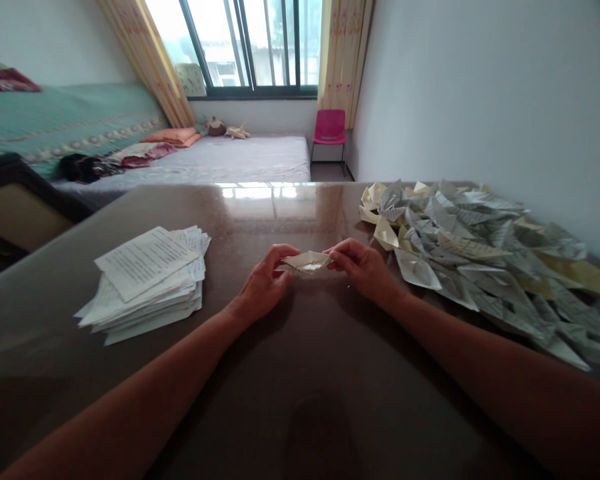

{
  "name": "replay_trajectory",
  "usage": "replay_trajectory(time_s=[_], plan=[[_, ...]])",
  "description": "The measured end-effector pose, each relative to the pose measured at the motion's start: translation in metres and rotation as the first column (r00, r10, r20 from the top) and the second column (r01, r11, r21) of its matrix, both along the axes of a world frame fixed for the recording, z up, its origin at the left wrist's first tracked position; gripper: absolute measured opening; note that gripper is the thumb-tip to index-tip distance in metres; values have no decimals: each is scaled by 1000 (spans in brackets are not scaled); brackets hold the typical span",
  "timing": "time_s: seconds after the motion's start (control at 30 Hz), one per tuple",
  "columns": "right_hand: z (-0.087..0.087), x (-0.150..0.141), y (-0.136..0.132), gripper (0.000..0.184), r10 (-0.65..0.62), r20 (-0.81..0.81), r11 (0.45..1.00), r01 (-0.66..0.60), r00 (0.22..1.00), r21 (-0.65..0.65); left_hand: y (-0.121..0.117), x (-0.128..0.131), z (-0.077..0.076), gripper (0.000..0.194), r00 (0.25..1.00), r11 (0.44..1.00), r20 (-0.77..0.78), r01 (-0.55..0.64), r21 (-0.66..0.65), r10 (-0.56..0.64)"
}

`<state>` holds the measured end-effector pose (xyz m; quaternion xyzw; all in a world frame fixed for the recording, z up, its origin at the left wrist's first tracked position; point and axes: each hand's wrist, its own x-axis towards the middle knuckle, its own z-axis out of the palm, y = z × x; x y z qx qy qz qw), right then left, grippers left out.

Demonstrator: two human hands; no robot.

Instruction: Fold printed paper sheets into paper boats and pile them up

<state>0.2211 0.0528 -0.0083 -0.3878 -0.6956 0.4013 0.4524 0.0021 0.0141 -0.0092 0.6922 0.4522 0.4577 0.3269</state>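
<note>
Hands (pixel 264 281) pinch the folded paper (pixel 307 263) between them.

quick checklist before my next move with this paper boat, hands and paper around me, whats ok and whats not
1. Left hand grips the left end of the paper boat: ok.
2. Right hand pinches its right end: ok.
3. Stack of printed sheets apart from the left hand: ok.
4. Stack edges squared up: not ok, the sheets are fanned and uneven.
5. Right forearm free of the pile of folded paper: cannot tell.
6. Boat's underside creases: cannot tell, hidden.
</note>
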Motion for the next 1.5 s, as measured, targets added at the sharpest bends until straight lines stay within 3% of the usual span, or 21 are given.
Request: replay_trajectory(time_s=[0.07,0.13,0.37,0.57,0.63,0.7,0.8,0.87,0.97,1.13,1.5], plan=[[2,-1,-5,21,4,55,999,-6,998,39,-2,1,-1,34,994,996,-68,89,25,-87],[3,-3,-8,20,21,76,998,-25,997,58,-2,1,-3,29,992,995,-78,101,17,-99],[-1,-3,-4,25,64,-109,996,-70,992,-50,6,-5,-5,19,976,989,-161,-141,39,146],[-2,-3,1,26,-13,-202,989,-17,979,-148,4,-4,1,25,960,973,-167,-213,91,226],[0,-1,2,25,38,-222,979,-80,974,-186,3,-4,1,26,963,971,-152,-208,117,224],[3,0,2,29,157,-270,945,-224,950,-239,1,-2,1,26,965,969,-148,-192,156,215],[5,-2,-1,58,275,-283,886,-357,919,-298,-3,1,3,23,975,969,-147,-136,206,167],[5,-5,-5,57,268,-217,892,-327,939,-311,-6,4,4,21,982,970,-152,-78,228,114],[4,-9,-10,39,208,-161,920,-249,965,-302,-10,7,4,18,982,966,-172,-28,255,74],[4,-12,-11,33,155,-217,928,-217,964,-302,-10,7,2,19,976,968,-178,-78,238,123],[10,-10,-14,27,109,-163,948,-152,980,-280,-8,8,0,22,969,971,-177,-133,200,170]])
